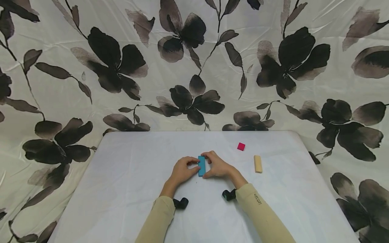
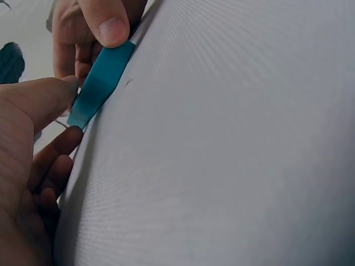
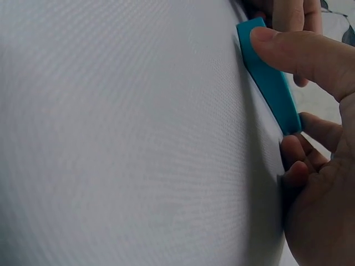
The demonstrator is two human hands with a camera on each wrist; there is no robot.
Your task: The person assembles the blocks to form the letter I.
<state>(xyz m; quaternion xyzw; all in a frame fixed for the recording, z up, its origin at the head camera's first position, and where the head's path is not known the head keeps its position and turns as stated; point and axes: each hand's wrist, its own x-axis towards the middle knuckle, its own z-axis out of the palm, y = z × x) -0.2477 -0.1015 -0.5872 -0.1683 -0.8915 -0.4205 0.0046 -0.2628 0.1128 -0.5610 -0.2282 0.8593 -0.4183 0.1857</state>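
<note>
"Found the blue block (image 1: 202,166) where?"
"Lay on the counter (image 1: 127,162), clamped end to end by the right hand (image 1: 219,166) and pinched at its left side by the left hand (image 1: 183,169)."
"Needed what care?"
"Seemed best kept flat, with light, matched pressure from both sides against skewing."

Blue block (image 1: 202,166) between 2 hands (image 1: 184,170) (image 1: 219,166) on white tabletop (image 1: 127,168)

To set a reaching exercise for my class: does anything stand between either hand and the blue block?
Nothing visible does: the left hand and right hand both touch the blue block. The yellow block lies apart, to the right.
</note>
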